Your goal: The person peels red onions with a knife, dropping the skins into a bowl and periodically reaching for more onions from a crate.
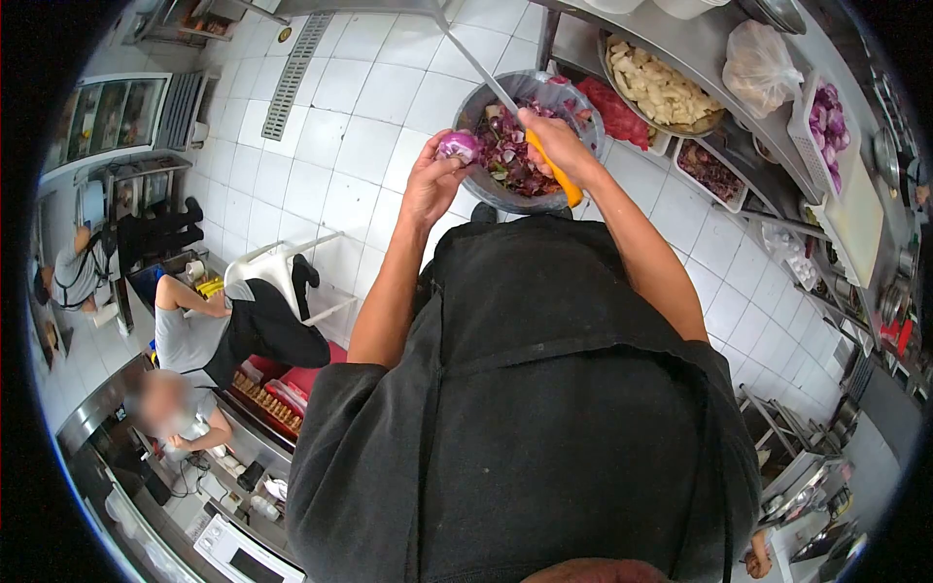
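Observation:
My left hand [431, 185] is closed around a red onion [459, 147], held over the left rim of a lined bin [544, 203]. Purple onion skins and trimmings [515, 160] fill much of the bin. My right hand [561, 148] grips a long knife by its yellow handle [565, 181]. From that fist the blade [476, 66] points up and to the left, across the bin's far rim. Blade and onion are apart.
On the right, a steel shelf holds a white basket of purple onions [827, 131], a cutting board [861, 233] and a plastic bag [762, 66]. Below are a bowl of pale pieces [661, 85] and a red sack [617, 112]. People and a white plastic stool [267, 275] are left.

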Tool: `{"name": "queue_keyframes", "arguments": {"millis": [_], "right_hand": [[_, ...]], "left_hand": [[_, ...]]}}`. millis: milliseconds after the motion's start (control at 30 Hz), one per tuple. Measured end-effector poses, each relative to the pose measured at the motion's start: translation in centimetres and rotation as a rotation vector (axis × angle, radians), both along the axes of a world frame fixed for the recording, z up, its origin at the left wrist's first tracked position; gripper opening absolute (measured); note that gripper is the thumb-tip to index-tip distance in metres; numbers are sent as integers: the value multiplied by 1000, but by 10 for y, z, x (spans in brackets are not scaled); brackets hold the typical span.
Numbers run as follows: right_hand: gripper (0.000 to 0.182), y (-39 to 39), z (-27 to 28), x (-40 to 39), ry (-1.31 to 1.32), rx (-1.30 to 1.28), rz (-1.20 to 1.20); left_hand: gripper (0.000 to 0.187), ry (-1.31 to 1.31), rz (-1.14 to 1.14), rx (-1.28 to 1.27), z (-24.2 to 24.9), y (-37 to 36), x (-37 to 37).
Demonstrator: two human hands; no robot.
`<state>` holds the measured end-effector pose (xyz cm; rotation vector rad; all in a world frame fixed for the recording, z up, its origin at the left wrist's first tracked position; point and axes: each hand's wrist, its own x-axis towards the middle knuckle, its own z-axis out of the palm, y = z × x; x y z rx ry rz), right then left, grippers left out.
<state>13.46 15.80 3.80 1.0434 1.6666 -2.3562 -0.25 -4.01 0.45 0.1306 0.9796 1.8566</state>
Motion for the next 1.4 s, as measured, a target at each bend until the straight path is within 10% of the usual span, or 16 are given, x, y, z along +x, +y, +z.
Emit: {"name": "queue_keyframes", "arguments": {"millis": [500,767,1033,1400], "right_hand": [[40,-2,-61,10,-96,192,54],[80,-19,-57,70,-292,350,45],[85,-77,-45,195,-379,237,-463],[74,-59,-136,393,-415,36,-1233]], "left_hand": [[33,-220,168,-280,-31,-23,-2],[14,-331,22,-406,-57,-35,-25],[22,-55,-561,-355,-60,36,-6],[19,70,-757,-213,51,213,155]]}}
